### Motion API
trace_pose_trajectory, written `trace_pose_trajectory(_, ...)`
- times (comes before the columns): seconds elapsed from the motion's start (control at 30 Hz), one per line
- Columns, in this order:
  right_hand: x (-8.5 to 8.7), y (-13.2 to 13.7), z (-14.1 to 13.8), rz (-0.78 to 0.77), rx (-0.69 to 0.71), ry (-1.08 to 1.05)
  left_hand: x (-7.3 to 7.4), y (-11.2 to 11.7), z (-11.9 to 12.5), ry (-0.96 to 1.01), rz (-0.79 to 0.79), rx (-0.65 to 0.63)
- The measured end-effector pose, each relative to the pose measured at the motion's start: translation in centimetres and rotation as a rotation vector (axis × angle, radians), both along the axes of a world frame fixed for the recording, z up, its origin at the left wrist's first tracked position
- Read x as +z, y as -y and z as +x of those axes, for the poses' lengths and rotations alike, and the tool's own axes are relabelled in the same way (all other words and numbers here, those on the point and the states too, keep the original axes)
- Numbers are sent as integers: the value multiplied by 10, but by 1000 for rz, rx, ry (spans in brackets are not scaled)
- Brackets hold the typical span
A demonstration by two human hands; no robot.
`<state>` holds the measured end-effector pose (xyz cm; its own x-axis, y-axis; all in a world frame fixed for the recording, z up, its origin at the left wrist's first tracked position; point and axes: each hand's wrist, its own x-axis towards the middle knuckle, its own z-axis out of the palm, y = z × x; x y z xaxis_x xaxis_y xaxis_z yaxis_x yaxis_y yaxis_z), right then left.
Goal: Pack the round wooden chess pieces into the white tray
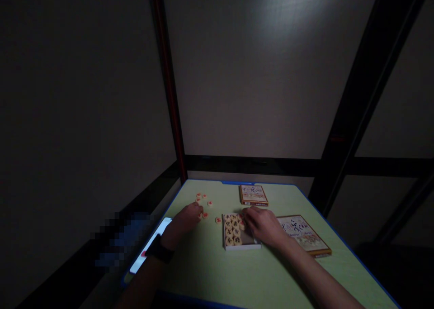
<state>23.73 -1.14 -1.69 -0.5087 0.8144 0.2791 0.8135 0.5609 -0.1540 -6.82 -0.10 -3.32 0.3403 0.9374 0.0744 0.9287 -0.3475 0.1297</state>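
My left hand is over the left part of the table, its fingers closed on a Chinese chess piece that shows partly below the fingertips. Several loose round pieces with red characters lie around it, one of them a red-marked piece beside the box. An open white box holds rows of pieces with dark characters on its left side. My right hand reaches over the box's far right corner. Its fingers are pinched at a red-marked piece, and they partly cover it.
A lit phone lies at the table's left edge. One printed flat box lies at the back, and a larger printed lid is partly under my right forearm. The green table has a blue rim. Walls stand close behind and left.
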Motion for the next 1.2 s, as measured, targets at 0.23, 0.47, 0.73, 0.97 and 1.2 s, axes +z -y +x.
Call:
trace_pose_trajectory(0.23, 4, 0, 1, 14, -70, 6, 7, 0, 6, -88, -44, 40)
trace_pose_trajectory(0.47, 6, -1, 1, 4, -120, 7, 12, 13, 11, -124, -84, 81)
trace_pose_trajectory(0.73, -7, -4, -4, -84, -10, -412, 19, 8, 34, 151, 120, -34)
trace_pose_trajectory(0.97, -19, -9, -18, -522, 140, -1182, 35, 13, 101, 462, 213, -169)
trace_pose_trajectory(1.2, -29, -19, -19, -566, 80, -1293, 26, 15, 125, 425, 178, -241)
